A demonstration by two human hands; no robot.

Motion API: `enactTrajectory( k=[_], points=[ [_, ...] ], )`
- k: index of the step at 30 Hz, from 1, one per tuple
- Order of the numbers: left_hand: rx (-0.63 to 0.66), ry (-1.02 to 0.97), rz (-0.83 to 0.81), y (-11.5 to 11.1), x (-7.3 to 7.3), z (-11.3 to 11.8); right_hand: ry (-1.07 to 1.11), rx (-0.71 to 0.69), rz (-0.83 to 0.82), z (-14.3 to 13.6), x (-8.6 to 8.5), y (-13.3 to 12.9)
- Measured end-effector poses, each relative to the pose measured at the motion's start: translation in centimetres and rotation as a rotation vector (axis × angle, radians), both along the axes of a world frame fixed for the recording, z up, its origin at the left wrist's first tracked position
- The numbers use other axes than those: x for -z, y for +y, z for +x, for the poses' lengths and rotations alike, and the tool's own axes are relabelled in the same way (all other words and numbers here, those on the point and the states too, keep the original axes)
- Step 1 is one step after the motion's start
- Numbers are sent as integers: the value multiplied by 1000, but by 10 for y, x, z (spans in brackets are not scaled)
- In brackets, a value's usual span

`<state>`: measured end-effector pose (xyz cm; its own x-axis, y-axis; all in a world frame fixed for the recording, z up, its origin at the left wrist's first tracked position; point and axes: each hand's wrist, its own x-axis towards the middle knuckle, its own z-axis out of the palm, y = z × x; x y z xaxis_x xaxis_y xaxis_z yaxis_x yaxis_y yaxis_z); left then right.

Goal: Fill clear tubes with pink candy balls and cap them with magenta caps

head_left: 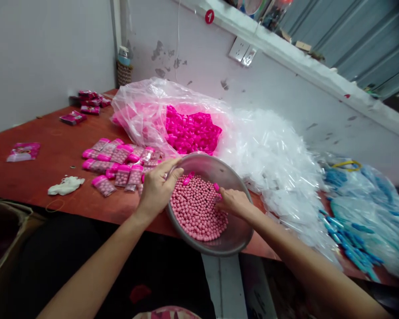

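Note:
A grey metal bowl (241, 232) holds many small pink beads (199, 212) and tilts over the table's front edge. My left hand (158, 188) is closed on the bowl's left rim, thumb on top. Inside the bowl, my right hand (232, 201) is closed at the beads around a small clear container with a pink cap (217, 187), mostly hidden by the fingers. A loose pink cap (188, 179) lies on the beads near the far rim. To the left sit several bead-filled clear containers with pink caps (121, 155).
Behind the bowl, a plastic bag (139, 97) holds bright pink caps (194, 133). A heap of clear plastic containers (272, 155) lies right of it, then blue pieces (349, 243) and bags. Pink packets (73, 117) and a white crumpled piece (65, 186) are on the red table (53, 146).

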<state>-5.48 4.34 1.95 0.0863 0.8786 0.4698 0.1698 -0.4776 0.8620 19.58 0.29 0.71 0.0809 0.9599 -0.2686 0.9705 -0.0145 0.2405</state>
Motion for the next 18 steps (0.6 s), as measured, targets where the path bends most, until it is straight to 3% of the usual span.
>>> enactTrajectory(
  k=[6,10,18],
  points=[
    [164,-62,-40,-12,1,11,13,-189,9,-2,-6,5],
    [135,-67,-77,-7,9,9,-67,-356,115,-12,-6,20],
    [104,-33,-78,-5,12,7,-96,-519,176,-10,11,52]
  ],
)
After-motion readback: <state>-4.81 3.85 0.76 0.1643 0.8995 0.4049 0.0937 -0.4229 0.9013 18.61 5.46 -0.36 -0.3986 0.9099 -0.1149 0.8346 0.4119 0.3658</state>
